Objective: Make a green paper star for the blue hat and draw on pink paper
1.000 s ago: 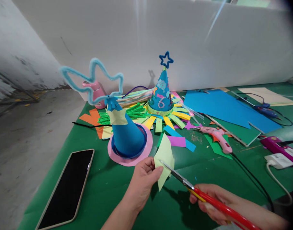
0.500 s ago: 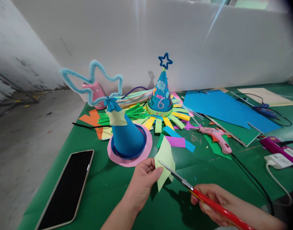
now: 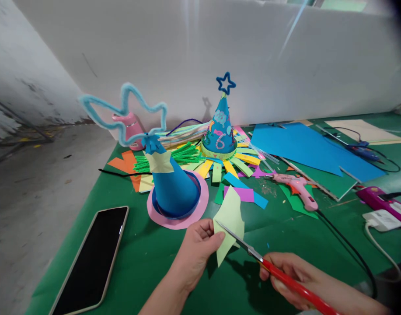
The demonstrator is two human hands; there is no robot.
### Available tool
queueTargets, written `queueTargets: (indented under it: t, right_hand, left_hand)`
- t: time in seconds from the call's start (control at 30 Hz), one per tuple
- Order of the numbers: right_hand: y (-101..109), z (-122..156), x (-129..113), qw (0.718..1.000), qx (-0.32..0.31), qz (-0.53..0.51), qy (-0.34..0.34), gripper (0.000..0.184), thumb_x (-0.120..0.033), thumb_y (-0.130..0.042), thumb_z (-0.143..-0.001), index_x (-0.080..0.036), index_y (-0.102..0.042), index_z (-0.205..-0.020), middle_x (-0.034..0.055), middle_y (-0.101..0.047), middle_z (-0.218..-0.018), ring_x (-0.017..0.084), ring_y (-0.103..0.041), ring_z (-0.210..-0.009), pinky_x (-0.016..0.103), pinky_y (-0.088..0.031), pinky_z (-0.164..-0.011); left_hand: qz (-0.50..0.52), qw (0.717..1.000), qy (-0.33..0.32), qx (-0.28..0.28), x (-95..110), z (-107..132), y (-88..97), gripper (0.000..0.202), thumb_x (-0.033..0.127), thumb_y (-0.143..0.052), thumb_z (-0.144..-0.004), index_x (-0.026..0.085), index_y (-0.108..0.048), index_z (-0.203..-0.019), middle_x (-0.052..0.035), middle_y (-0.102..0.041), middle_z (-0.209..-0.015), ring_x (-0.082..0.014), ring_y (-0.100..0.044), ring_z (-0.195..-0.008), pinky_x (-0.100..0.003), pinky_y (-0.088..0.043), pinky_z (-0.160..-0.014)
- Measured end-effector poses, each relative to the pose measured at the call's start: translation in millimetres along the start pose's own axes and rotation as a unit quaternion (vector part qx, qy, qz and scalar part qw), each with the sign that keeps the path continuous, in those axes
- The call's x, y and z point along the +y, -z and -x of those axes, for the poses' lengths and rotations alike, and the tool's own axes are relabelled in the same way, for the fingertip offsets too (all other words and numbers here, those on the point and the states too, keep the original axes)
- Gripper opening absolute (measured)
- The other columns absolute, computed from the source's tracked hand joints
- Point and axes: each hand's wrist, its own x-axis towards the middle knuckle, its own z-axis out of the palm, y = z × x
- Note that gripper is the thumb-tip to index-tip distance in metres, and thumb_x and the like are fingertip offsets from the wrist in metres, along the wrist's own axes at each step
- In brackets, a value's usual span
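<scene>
My left hand (image 3: pixel 195 253) pinches a pale green paper piece (image 3: pixel 229 223) above the green table (image 3: pixel 148 258). My right hand (image 3: pixel 295 280) grips red-handled scissors (image 3: pixel 272 267), and their blades reach into the paper's lower edge. Just beyond the paper stands a blue cone hat (image 3: pixel 172 183) on a pink brim, topped with a light blue pipe-cleaner star (image 3: pixel 124 113). A second, decorated blue cone hat (image 3: pixel 220 131) stands farther back among coloured paper strips.
A black phone (image 3: pixel 90 258) lies at the left near the table edge. A pink glue gun (image 3: pixel 297 188) with its cable lies at right, near a blue paper sheet (image 3: pixel 305 148), a blue glue gun (image 3: pixel 362 152) and a purple device (image 3: pixel 382 203).
The paper piece has shifted slightly right and turned in my left hand while the scissor blades stay in it. The view dipped a little.
</scene>
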Motion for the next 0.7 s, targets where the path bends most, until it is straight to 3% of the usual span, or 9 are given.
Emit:
queueTargets:
  t: [0.2, 0.37, 0.5, 0.7]
  right_hand:
    - [3.5, 3.3, 3.5, 1.0, 0.01, 0.02, -0.002, 0.027, -0.04, -0.063, -0.071, -0.018, -0.055, -0.082, -0.0056, -0.041, -0.071, 0.004, -0.032, -0.056, 0.012, -0.024, -0.047]
    - [-0.5, -0.1, 0.3, 1.0, 0.001, -0.003, -0.007, 0.029, -0.042, -0.064, -0.069, -0.017, -0.053, -0.079, -0.0081, -0.034, -0.06, 0.002, -0.024, -0.047, 0.013, -0.019, -0.041]
    - [1.7, -1.8, 2.8, 1.0, 0.001, 0.008, -0.001, 0.026, -0.038, -0.063, -0.071, -0.016, -0.052, -0.08, -0.0074, -0.036, -0.063, 0.002, -0.027, -0.05, 0.012, -0.02, -0.043]
    - [3.7, -3.1, 4.5, 0.998, -0.042, -0.029, 0.038, 0.02, -0.033, -0.061, -0.074, -0.016, -0.052, -0.081, -0.009, -0.033, -0.056, 0.001, -0.025, -0.045, 0.011, -0.018, -0.041]
  left_hand:
    - [-0.01, 1.0, -0.006, -0.011, -0.9, 2.1, -0.6, 0.013, 0.02, -0.07, -0.063, 0.012, -0.061, -0.067, 0.001, -0.054, -0.06, -0.0093, -0.047, -0.058, -0.025, -0.04, -0.067]
    - [-0.013, 1.0, -0.006, -0.012, 0.3, 2.0, -1.6, 0.012, 0.02, -0.07, -0.064, 0.012, -0.061, -0.066, 0.0012, -0.053, -0.058, -0.0099, -0.049, -0.059, -0.023, -0.039, -0.064]
    - [-0.023, 1.0, -0.006, -0.012, -0.4, 2.0, -2.8, 0.012, 0.02, -0.07, -0.063, 0.012, -0.061, -0.067, 0.0012, -0.053, -0.058, -0.0108, -0.05, -0.06, -0.024, -0.039, -0.065]
    - [-0.03, 0.999, -0.012, -0.022, -1.8, 3.0, -3.5, 0.013, 0.021, -0.069, -0.065, 0.012, -0.059, -0.066, 0.0006, -0.054, -0.061, -0.0105, -0.049, -0.061, -0.024, -0.039, -0.065]
